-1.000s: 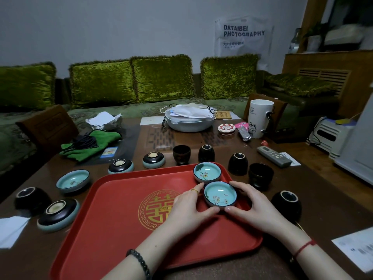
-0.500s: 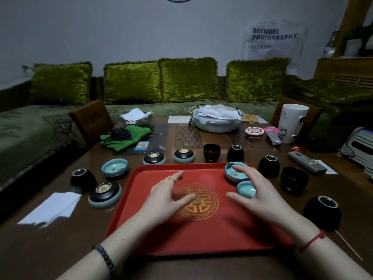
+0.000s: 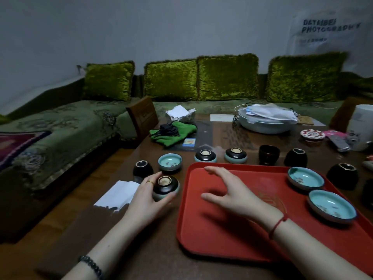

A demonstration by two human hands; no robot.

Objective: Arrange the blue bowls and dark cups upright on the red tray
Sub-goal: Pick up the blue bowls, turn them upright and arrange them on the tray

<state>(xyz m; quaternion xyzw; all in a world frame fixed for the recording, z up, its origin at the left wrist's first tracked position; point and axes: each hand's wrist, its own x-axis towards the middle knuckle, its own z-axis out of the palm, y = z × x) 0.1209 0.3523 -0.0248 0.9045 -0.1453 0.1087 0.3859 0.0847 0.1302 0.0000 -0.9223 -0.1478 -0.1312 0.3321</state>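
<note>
The red tray [image 3: 232, 235] lies on the brown table with two blue bowls standing upright at its right side, one [image 3: 305, 177] behind the other [image 3: 332, 205]. My left hand [image 3: 148, 201] grips an upside-down bowl [image 3: 166, 186] on the table just left of the tray. My right hand [image 3: 228, 188] hovers over the tray's left half, fingers spread, holding nothing. Behind the tray stand an upright blue bowl [image 3: 170, 161], two upside-down bowls [image 3: 205, 155] [image 3: 235, 155], an upright dark cup [image 3: 269, 154] and upside-down dark cups [image 3: 143, 168] [image 3: 295, 157] [image 3: 342, 175].
A white paper [image 3: 119, 194] lies left of my left hand. Farther back sit a green cloth with black cords [image 3: 172, 131], a pale basin with papers [image 3: 266, 119], a white mug [image 3: 361, 127] and a remote [image 3: 339, 141]. A green sofa runs behind and to the left.
My hands left the bowl on the tray. The left hand moved left off the tray and took hold of the upside-down bowl; the right hand followed leftward. The view swung left.
</note>
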